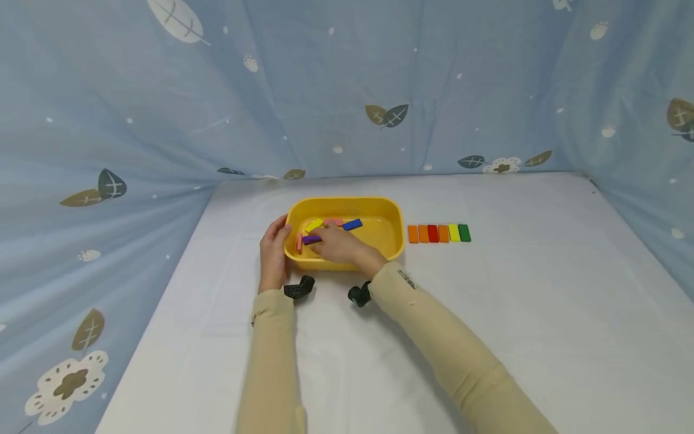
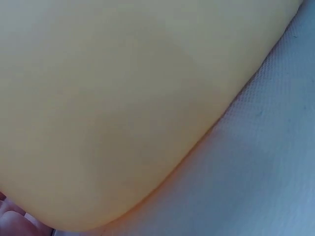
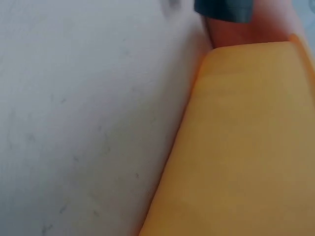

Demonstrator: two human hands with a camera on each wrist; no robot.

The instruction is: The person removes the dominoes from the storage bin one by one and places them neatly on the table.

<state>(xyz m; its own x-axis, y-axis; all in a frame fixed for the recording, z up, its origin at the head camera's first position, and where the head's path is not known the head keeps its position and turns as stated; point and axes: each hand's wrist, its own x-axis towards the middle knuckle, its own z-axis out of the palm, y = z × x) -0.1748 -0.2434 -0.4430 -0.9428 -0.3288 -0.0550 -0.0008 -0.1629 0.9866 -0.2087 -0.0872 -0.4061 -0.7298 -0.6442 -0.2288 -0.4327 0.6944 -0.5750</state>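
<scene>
A yellow plastic tub (image 1: 387,241) stands on the table with several small coloured blocks inside. At its left end my left hand (image 1: 273,256) holds the wall, the thumb over the rim. My right hand (image 1: 343,244) reaches into the tub and pinches a purple block (image 1: 311,240) at its right end. Around it lie a yellow block (image 1: 314,225), a pink block (image 1: 299,243), another pink block (image 1: 336,222) and a blue block (image 1: 352,225). Both wrist views are mostly filled by the tub's outer wall (image 2: 123,123), so the fingertips are hidden there.
Right of the tub, a row of upright-lying blocks runs along the white table (image 1: 542,289): orange, red block (image 1: 432,234), yellow and green block (image 1: 464,233). A blue patterned curtain (image 1: 336,84) hangs behind and at the sides. Black wrist devices (image 1: 299,288) sit near both hands.
</scene>
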